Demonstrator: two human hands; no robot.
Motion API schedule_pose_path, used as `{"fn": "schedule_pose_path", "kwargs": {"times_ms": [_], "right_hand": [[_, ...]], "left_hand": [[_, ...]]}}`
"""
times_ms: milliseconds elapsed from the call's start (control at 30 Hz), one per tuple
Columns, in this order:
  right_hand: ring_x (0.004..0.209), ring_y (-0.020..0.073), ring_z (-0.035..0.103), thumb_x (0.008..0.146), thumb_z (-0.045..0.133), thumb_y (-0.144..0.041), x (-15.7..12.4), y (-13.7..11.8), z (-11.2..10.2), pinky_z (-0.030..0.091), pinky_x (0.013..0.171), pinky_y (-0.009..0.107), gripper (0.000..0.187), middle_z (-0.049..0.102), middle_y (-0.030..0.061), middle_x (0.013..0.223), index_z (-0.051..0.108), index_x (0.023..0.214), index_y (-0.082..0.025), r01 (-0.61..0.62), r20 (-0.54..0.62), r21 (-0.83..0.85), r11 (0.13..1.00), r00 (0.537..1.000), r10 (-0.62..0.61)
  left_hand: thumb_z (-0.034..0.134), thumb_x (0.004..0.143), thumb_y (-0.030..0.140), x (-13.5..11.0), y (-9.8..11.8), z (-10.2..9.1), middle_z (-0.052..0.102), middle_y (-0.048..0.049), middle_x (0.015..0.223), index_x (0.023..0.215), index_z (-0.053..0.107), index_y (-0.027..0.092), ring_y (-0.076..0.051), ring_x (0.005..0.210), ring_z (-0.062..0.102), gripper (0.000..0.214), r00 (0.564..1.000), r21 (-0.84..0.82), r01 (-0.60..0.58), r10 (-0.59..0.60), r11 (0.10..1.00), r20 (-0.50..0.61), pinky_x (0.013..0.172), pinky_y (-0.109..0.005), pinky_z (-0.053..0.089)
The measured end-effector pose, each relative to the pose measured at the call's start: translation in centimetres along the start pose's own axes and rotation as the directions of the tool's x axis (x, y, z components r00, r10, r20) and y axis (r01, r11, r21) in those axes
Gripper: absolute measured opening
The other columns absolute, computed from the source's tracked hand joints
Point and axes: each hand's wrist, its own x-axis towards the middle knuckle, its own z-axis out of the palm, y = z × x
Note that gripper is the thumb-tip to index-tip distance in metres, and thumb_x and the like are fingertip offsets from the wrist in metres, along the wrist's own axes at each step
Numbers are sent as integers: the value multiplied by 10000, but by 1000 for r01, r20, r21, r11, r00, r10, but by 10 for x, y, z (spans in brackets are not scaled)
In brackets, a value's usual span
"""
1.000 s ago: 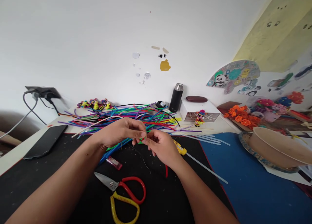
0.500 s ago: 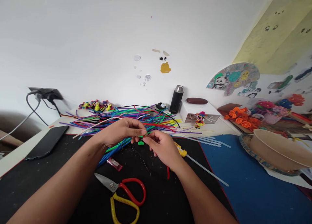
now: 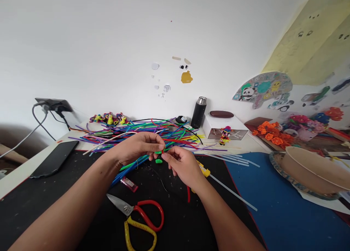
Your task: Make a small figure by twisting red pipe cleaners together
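Observation:
My left hand [image 3: 144,146] and my right hand [image 3: 179,161] meet over the black mat, fingertips nearly touching. Between them is a small red and green pipe-cleaner piece [image 3: 163,152], pinched from both sides and mostly covered by the fingers. Just below lies a small green piece [image 3: 159,161]. Behind the hands spreads a heap of colourful pipe cleaners [image 3: 136,129]. Nearer to me, scissors [image 3: 136,214] with one red and one yellow handle lie on the mat. A short red strip [image 3: 188,194] is partly beside my right wrist.
A yellow glue gun [image 3: 203,169] with a long glue stick lies right of my right hand. At the left is a black phone [image 3: 54,159]. A black bottle [image 3: 198,113] and a white box [image 3: 218,125] stand behind; a round bowl [image 3: 314,169] sits at right.
The hands keep their pinch on the small piece, with only slight finger movement. The whole view has shifted a little; nothing on the table has visibly moved.

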Motion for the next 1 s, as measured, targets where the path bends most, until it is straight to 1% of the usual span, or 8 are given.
{"fn": "schedule_pose_path", "kwargs": {"times_ms": [233, 500, 700, 767, 833, 933, 1000], "right_hand": [[468, 92, 513, 952, 684, -535, 1, 4, 0, 382, 461, 221, 343, 611, -33, 669, 642, 864, -206, -5, 15, 10, 1000, 1000, 5], [459, 92, 513, 944, 699, -507, -1, -3, 1, 375, 459, 222, 319, 606, -35, 659, 654, 860, -203, -5, 11, 9, 1000, 1000, 5], [468, 99, 521, 942, 692, -517, 0, 0, 0, 376, 469, 229, 319, 612, -38, 666, 650, 869, -209, 1, 3, -10, 1000, 1000, -1], [487, 108, 526, 941, 690, -515, 0, 1, 0, 379, 487, 235, 313, 621, -35, 669, 654, 866, -214, 12, -18, -55, 998, 1000, -13], [522, 118, 535, 938, 694, -495, 0, 0, -1, 378, 517, 243, 297, 632, -28, 677, 658, 843, -217, 40, -52, -143, 989, 998, -48], [590, 132, 549, 933, 706, -441, 0, -3, -1, 366, 567, 254, 270, 651, -22, 692, 652, 792, -218, 96, -95, -303, 948, 987, -130], [610, 136, 547, 935, 708, -420, 0, -5, -2, 351, 585, 261, 270, 654, -26, 684, 642, 768, -217, 102, -102, -385, 917, 983, -152]], "left_hand": [[915, 710, 369, 1, 0, 0, 681, -18, 716, 797, 772, 142, -113, 601, 585, 282, 1000, -47, 29, -29, 998, -6, 572, -222, 464], [938, 689, 358, 2, -1, 0, 691, -25, 709, 788, 785, 141, -104, 588, 588, 283, 998, -105, 51, -47, 993, 35, 550, -202, 468], [938, 685, 364, 1, -1, -1, 696, -27, 711, 788, 782, 143, -107, 593, 591, 290, 998, -83, 59, -57, 995, 36, 558, -204, 476], [934, 686, 367, 1, -1, -1, 698, -27, 716, 789, 780, 145, -111, 600, 593, 288, 998, -60, 60, -58, 996, 35, 566, -207, 479], [925, 697, 374, 2, 0, -1, 700, -25, 730, 798, 779, 150, -115, 613, 597, 286, 998, -25, 59, -58, 998, 39, 580, -212, 484], [896, 735, 397, 3, -1, -2, 703, -21, 753, 821, 780, 159, -120, 632, 598, 278, 998, 51, 44, -47, 998, 53, 606, -222, 492], [871, 768, 413, 3, -1, -3, 706, -19, 769, 841, 782, 167, -127, 648, 603, 272, 997, 120, 29, -37, 992, 65, 626, -230, 499]]}}
